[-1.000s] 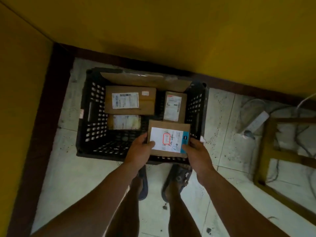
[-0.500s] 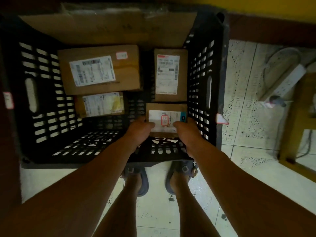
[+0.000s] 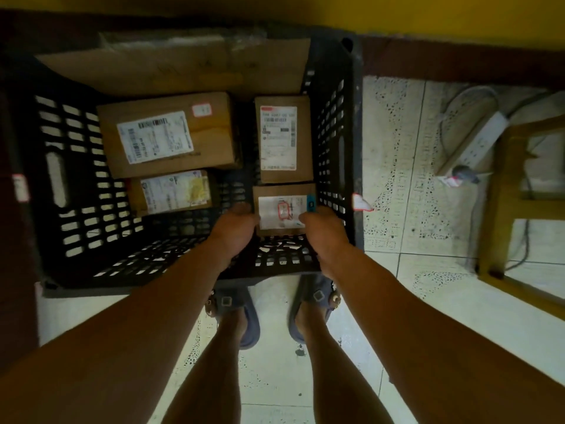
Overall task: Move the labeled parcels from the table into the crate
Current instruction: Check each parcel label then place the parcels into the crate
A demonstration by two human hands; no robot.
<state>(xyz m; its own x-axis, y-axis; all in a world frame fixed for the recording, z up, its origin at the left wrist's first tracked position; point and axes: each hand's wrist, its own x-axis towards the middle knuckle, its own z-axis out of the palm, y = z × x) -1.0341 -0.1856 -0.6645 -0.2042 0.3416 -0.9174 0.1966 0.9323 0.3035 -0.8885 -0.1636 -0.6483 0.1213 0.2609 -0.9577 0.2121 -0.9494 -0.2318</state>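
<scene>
A black slatted crate stands on the tiled floor below me. A small cardboard parcel with a white label marked in red sits low inside its near right corner. My left hand grips its left side and my right hand grips its right side. Three more labeled parcels lie in the crate: a large one at the back left, a smaller one in front of it, and an upright one at the back right.
A flat cardboard sheet leans along the crate's far wall. My feet in sandals stand just in front of the crate. A white power strip with cables and a wooden frame lie to the right.
Both hands have carried the small parcel from above the crate's near rim down into its near right corner. My head has dropped closer to the crate.
</scene>
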